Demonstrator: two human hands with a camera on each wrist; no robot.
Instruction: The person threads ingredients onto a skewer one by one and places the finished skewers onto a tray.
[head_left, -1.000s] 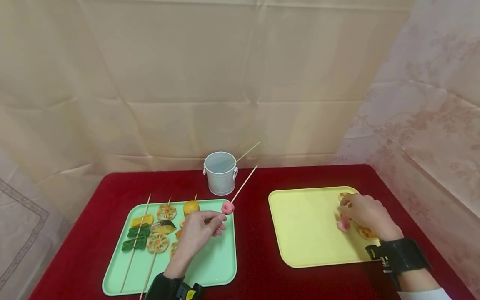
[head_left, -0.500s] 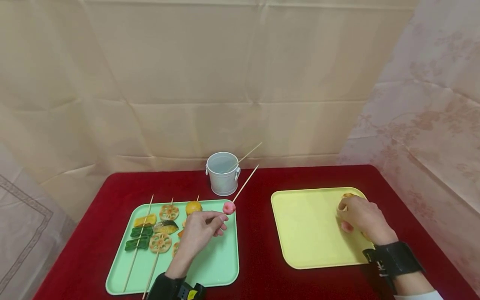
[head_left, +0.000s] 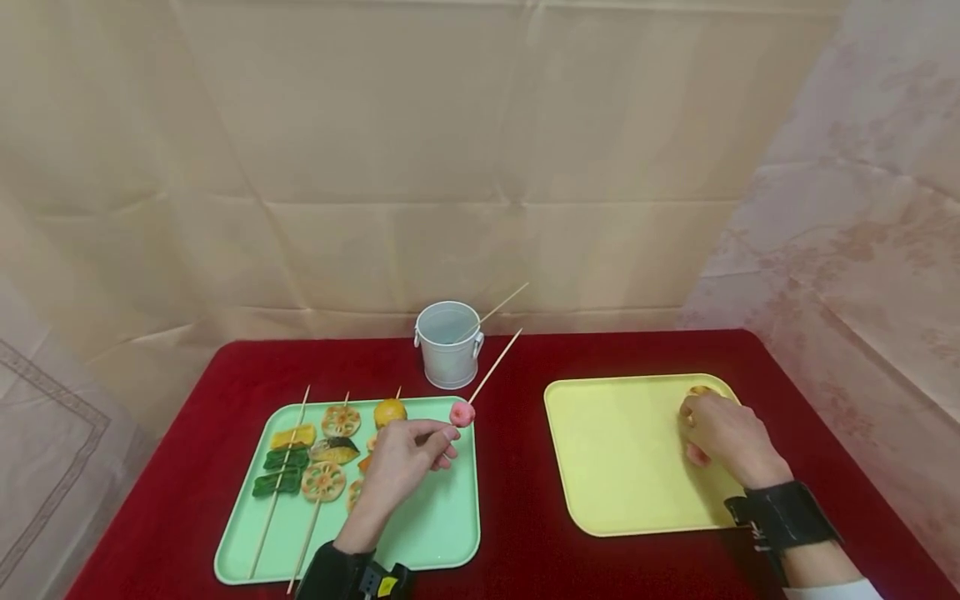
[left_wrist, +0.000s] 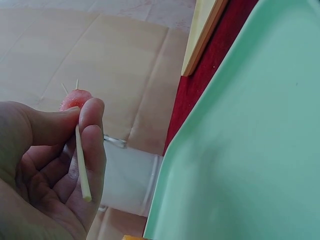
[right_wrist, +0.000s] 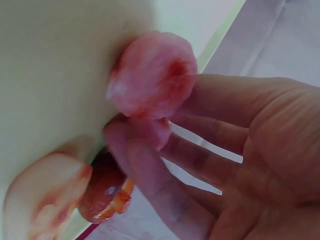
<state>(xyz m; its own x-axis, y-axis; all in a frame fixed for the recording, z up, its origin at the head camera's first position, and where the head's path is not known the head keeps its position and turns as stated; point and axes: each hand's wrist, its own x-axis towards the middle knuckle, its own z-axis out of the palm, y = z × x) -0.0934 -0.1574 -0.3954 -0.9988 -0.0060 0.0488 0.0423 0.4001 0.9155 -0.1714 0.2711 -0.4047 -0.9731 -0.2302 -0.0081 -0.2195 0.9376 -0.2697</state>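
My left hand point(head_left: 408, 458) pinches a thin wooden skewer point(head_left: 495, 367) between thumb and fingertips, above the green tray point(head_left: 431, 537). One round pink food piece point(head_left: 462, 414) is threaded on it, just beyond the fingertips; the skewer's blunt end point(left_wrist: 86, 192) shows below them in the left wrist view. Over the right part of the yellow tray point(head_left: 615, 475), my right hand point(head_left: 727, 437) has its fingers round pink pieces. The right wrist view shows a large pink piece point(right_wrist: 155, 75) at the fingertips and part of a second pink piece point(right_wrist: 152, 134) behind it, between the fingers.
Filled skewers with lotus root slices point(head_left: 323, 482), green leafy rolls point(head_left: 277, 482) and a yellow ball point(head_left: 390, 412) lie on the green tray. A white bucket point(head_left: 450, 358) holding a bare skewer point(head_left: 506, 302) stands behind. A pale slice point(right_wrist: 45, 195) and a brown piece point(right_wrist: 107, 190) lie by my right hand.
My right hand has shifted slightly and lowered over the pink pieces, covering more of them and the slice beside them. The left hand keeps its hold on the skewer, almost still.
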